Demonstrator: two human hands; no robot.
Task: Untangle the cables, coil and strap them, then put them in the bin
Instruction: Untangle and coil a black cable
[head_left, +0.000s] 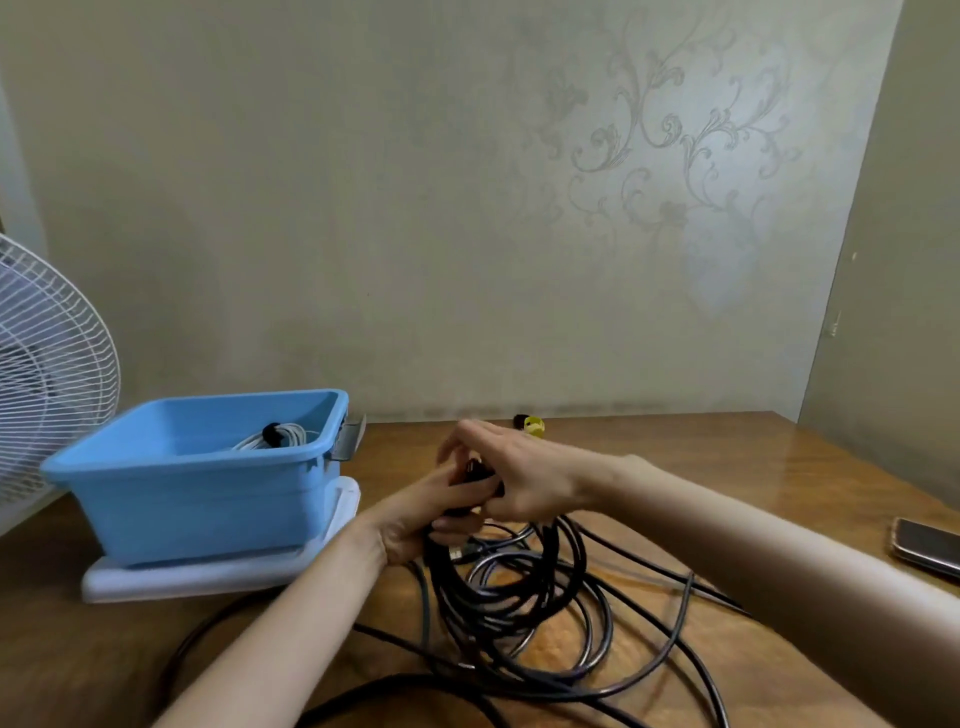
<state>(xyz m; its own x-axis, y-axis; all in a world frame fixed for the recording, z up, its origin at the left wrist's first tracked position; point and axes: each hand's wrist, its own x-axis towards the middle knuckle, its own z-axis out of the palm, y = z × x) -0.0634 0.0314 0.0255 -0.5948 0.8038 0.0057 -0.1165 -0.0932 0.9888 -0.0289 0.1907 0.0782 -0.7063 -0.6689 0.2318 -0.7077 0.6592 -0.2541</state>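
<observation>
A coil of black cable (511, 587) hangs from my hands above the wooden table (675, 467). My left hand (415, 519) grips the top of the coil from the left. My right hand (514, 478) closes over the same spot from the right, fingers curled round a dark strap or plug that I cannot make out. More black cable (675, 639) lies in loose tangled loops on the table below. The blue bin (197, 483) stands at the left and holds a strapped white cable coil (275, 435).
The bin rests on a white lid or tray (218, 577). A white fan (47, 374) stands at the far left. A yellow and black strap roll (531, 425) lies by the wall. A phone (927, 545) lies at the right table edge.
</observation>
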